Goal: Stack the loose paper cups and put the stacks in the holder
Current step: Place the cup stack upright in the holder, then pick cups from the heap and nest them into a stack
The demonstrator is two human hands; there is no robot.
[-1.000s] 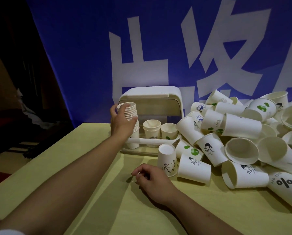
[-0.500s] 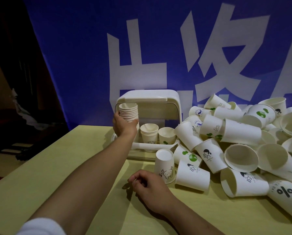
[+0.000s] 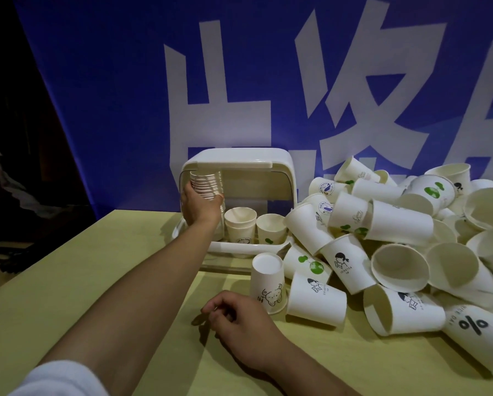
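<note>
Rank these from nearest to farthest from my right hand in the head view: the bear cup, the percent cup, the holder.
From the right hand:
1. Bear cup, upside down, just beyond and right of it.
2. Holder, farther back on the table.
3. Percent cup, lying far right at the pile's front edge.

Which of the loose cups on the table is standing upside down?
The cup with the bear drawing, just beyond the right hand. It stands on its rim with its flat base up; the cups around it lie on their sides.
</note>
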